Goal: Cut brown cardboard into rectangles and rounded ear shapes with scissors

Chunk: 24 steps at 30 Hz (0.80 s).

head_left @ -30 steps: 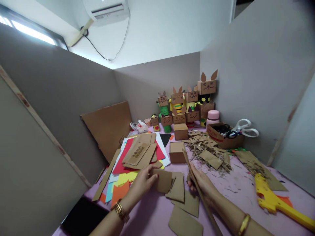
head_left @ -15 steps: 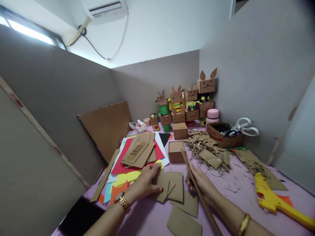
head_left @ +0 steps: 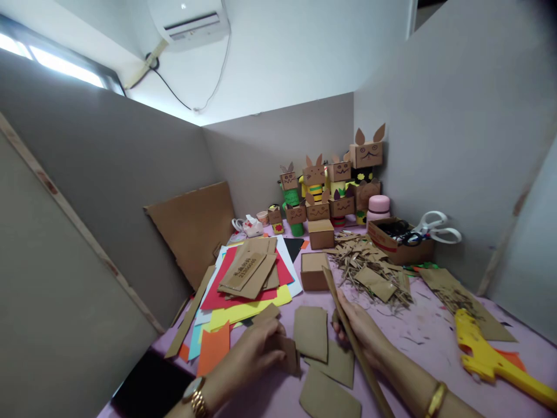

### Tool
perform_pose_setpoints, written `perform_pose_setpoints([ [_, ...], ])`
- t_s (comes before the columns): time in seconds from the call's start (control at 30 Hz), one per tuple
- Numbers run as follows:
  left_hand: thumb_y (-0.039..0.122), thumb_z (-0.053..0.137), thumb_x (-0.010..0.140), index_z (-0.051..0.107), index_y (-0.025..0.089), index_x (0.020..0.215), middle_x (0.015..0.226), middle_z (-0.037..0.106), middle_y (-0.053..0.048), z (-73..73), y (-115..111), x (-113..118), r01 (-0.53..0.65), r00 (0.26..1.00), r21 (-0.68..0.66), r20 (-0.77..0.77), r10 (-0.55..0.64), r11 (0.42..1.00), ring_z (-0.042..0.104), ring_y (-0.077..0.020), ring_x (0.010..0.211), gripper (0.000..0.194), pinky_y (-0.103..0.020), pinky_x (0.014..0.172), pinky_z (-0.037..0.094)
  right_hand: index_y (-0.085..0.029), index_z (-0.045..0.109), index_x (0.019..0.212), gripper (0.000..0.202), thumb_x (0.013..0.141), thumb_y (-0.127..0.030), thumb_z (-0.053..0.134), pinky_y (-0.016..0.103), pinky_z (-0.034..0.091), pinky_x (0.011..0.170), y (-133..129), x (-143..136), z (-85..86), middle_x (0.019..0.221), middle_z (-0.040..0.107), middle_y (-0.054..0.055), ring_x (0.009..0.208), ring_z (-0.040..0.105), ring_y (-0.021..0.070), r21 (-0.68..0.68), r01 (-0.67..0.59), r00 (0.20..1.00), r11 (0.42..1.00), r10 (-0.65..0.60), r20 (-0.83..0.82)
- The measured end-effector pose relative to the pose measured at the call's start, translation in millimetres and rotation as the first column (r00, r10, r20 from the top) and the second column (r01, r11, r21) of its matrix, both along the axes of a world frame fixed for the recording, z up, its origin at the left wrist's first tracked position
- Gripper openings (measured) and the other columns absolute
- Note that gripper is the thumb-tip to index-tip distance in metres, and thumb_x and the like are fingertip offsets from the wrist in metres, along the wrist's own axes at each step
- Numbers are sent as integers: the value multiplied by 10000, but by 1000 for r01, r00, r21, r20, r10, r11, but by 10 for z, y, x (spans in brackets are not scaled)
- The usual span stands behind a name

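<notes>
My left hand is closed on a small cardboard piece, held tilted just above the table. Another brown cardboard corner shows behind its fingers; whether the hand holds that too, I cannot tell. My right hand grips a long cardboard sheet, seen almost edge-on and slanting toward me. A small dark bit by its fingertips is too hidden to name. Between the hands lie cut cardboard pieces: an upright rectangle, one partly under it, and one nearest me.
A closed cardboard box stands ahead, with another box behind. Cardboard scraps are heaped at right, near a box with scissors. A yellow glue gun lies far right. Coloured paper is stacked left; cardboard animal figures stand behind.
My left hand has drawn a cardboard piece toward me and turned it up, away from the rectangle it overlapped. My right hand keeps the long sheet nearly in place.
</notes>
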<state>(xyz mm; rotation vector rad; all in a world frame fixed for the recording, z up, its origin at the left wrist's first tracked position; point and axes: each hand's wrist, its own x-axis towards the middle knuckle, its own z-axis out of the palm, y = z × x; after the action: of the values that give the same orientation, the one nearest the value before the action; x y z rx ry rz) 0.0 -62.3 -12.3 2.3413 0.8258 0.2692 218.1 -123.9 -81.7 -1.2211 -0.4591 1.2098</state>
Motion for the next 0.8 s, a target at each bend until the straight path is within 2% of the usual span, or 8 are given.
perform_pose_setpoints([
  [0.07,215,545,755,559,212,870,918,609,-23,-46,28,-61,-54,999,26,9,54,998,537,-196,859,116,-295,775,399,-189,458,537,494,800,-607,445,138,305,286,-7,-1,4,368,533,-48,257,430,48,-5,-5,1000,1000,5,2],
  [0.17,300,486,797,536,199,828,892,584,-44,-122,120,-96,-200,979,116,-28,204,973,525,-210,838,117,-312,766,402,-192,454,547,480,798,-601,458,138,305,285,-10,-2,-6,370,542,-48,257,437,51,-8,-4,1000,1000,4,8],
  [0.23,339,473,796,528,184,850,940,558,-75,-162,186,-90,-283,954,164,-47,294,945,505,-236,894,173,-344,814,388,-189,461,544,482,799,-598,459,139,313,289,-8,-2,-22,372,543,-48,257,438,49,-3,-2,1000,1000,2,15],
  [0.33,335,545,725,531,177,830,1005,538,-96,-203,244,-67,-320,940,165,-65,334,933,471,-272,980,190,-371,863,360,-173,487,520,524,785,-624,453,140,318,289,-2,-1,-48,368,539,-42,258,434,43,8,2,999,1000,-2,35],
  [0.5,296,584,661,516,155,1015,1011,600,-101,-215,255,-79,-372,922,13,-105,372,928,543,-273,934,387,-350,765,411,-174,492,531,513,803,-606,440,137,316,282,4,9,-49,364,542,-42,255,435,45,2,4,999,1000,-4,42],
  [0.6,307,601,631,575,120,921,933,654,-118,-133,282,-113,-365,928,-127,-126,350,922,592,-291,865,346,-343,690,437,-183,475,541,488,832,-571,425,140,317,280,5,11,-20,358,538,-47,253,441,50,-15,3,1000,1000,-2,27],
  [0.7,364,539,700,562,126,1006,994,678,-104,-1,310,-86,-310,951,-278,-78,300,909,621,-259,882,389,-311,687,465,-191,460,559,459,862,-531,402,138,316,278,8,8,11,355,535,-53,248,438,51,-26,16,1000,1000,-16,13],
  [0.8,417,485,759,515,133,1116,1098,659,-106,65,270,79,-264,962,-363,-25,273,894,616,-238,949,458,-299,733,475,-188,462,557,455,879,-500,391,130,298,272,14,6,25,348,530,-53,242,425,44,-23,30,1000,999,-30,10],
])
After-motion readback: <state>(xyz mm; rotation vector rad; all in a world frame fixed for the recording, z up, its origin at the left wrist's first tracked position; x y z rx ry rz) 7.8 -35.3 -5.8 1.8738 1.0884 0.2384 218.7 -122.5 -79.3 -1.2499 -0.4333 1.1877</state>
